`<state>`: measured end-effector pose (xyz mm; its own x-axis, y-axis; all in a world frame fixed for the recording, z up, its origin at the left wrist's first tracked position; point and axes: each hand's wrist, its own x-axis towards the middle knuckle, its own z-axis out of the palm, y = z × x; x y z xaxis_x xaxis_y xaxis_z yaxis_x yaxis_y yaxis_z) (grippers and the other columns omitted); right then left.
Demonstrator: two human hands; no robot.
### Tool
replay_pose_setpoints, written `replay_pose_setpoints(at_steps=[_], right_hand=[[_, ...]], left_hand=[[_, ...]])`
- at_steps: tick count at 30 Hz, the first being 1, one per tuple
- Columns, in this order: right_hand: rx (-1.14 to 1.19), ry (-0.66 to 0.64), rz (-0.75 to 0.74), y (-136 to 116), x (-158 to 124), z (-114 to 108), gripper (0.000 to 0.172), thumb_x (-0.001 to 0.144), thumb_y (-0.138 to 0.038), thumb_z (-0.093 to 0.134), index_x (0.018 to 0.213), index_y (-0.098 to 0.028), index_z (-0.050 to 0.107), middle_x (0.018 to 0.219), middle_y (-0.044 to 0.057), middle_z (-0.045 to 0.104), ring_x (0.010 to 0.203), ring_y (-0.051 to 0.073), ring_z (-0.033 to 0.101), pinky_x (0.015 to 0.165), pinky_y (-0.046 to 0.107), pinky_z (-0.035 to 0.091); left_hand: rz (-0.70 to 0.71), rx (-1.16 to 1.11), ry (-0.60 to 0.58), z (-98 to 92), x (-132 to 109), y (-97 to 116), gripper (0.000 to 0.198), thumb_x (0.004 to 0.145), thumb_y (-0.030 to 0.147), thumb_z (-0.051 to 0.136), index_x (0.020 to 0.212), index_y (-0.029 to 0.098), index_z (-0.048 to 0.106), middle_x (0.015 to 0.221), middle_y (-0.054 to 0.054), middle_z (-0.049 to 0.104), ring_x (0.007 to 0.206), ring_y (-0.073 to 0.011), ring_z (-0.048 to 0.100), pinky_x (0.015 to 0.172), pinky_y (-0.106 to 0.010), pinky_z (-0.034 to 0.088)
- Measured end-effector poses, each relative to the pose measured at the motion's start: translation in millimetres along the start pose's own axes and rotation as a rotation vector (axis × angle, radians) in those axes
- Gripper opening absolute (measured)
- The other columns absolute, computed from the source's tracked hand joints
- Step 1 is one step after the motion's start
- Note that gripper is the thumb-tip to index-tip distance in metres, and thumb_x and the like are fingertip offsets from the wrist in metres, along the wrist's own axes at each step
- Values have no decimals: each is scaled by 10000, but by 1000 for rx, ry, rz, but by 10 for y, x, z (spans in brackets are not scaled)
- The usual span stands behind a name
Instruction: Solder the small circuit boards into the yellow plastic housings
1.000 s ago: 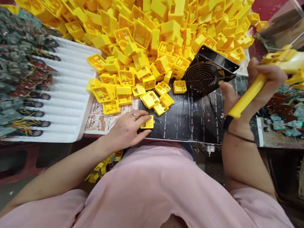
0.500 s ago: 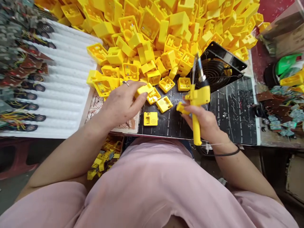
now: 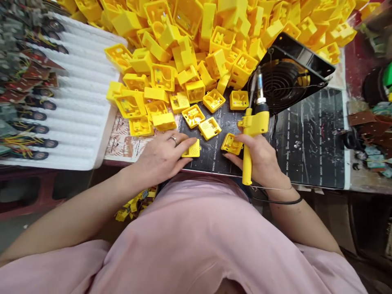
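My left hand [image 3: 161,157], a ring on one finger, is closed on a small yellow plastic casing [image 3: 194,151] with speaker holes, at the mat's near edge. Its fingers cover the casing's left part. In my right hand [image 3: 261,157] is a soldering iron [image 3: 247,165] with a yellow handle and a metal tip pointing away from me. The thumb and fingers of this hand also grip a yellow casing half [image 3: 232,143], its hollow side up. Between the hands lie another perforated casing [image 3: 210,128] and an open casing half [image 3: 193,116].
A large heap of yellow casings [image 3: 183,53] fills the back. A black fan [image 3: 294,77] stands behind the iron. At left, a white foam tray [image 3: 87,90] carries wired circuit boards and round black parts. More boards [image 3: 370,126] lie at right on the table.
My left hand has left the casing by the heap and come nearer, onto the perforated casing at the edge. My right hand's casing half now shows its inside. The view has shifted slightly.
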<state>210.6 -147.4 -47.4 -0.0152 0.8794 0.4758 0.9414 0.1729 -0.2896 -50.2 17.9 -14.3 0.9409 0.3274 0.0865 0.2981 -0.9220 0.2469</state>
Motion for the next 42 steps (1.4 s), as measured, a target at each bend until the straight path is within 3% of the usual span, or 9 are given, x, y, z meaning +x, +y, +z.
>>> replay_pose_setpoints(at_steps=[5,10,15,18,23,27,33,37,42], right_hand=[[214,-61,-43,-45,4,8,365,1007,-304,717,1319,-278,531,1007,27,711,861,224,742,899,422,657],[258,-108,-48,-12,-45,-4,404,1003,-382,724,1346,-275,541,1119,67,738,958,253,756,943,446,654],[250,-87,-20,3,-68,19,486,969,-434,763,1366,-281,528,1285,107,718,1096,283,751,921,435,665],[261,-60,-24,-35,-72,8,448,984,-383,749,1362,-294,524,1113,50,743,970,263,771,888,433,678],[242,21,14,-133,122,-45,517,964,-459,769,1384,-322,501,1271,81,726,1116,278,754,956,443,668],[107,40,61,-178,490,170,437,995,-455,725,1355,-289,542,1172,88,730,1073,295,750,892,417,655],[95,-81,89,-149,667,434,340,1053,-391,580,1365,-261,544,1146,79,719,1001,263,754,823,374,637],[120,-35,149,-95,486,307,263,1081,-324,496,1335,-275,545,1140,54,741,967,222,766,798,326,633],[-156,54,140,27,379,109,288,1098,-256,441,1333,-292,603,1037,36,739,926,221,750,796,326,627]], left_hand=[[-106,-420,-166,28,208,67,513,1085,469,354,1282,194,740,1038,-52,826,886,-207,775,791,-292,582],[-340,92,-253,-55,350,171,523,1087,451,334,1257,163,736,810,-96,778,783,-321,771,633,-355,506],[-96,92,-15,26,109,139,468,1043,493,526,1327,171,714,1249,-156,769,1083,-328,761,780,-375,578],[-3,-19,5,116,19,155,427,1040,416,576,1358,154,688,1251,-142,769,1085,-292,757,891,-379,590],[-143,-21,48,7,199,75,474,1011,529,613,1315,178,706,1301,-158,749,1237,-362,692,1046,-498,536],[-206,118,10,-109,508,-103,449,1026,374,550,1416,182,660,1399,-184,701,1359,-437,591,1135,-661,400],[-100,273,-129,-109,664,-158,486,998,420,600,1376,128,691,1244,-226,738,1294,-456,597,1119,-666,399],[-53,239,-102,-135,639,-152,399,1021,440,558,1256,181,749,1120,-169,767,1195,-405,642,1098,-629,433],[-57,230,-81,-48,704,-51,430,1008,532,572,1150,171,759,1032,-165,765,1114,-391,676,1016,-566,493]])
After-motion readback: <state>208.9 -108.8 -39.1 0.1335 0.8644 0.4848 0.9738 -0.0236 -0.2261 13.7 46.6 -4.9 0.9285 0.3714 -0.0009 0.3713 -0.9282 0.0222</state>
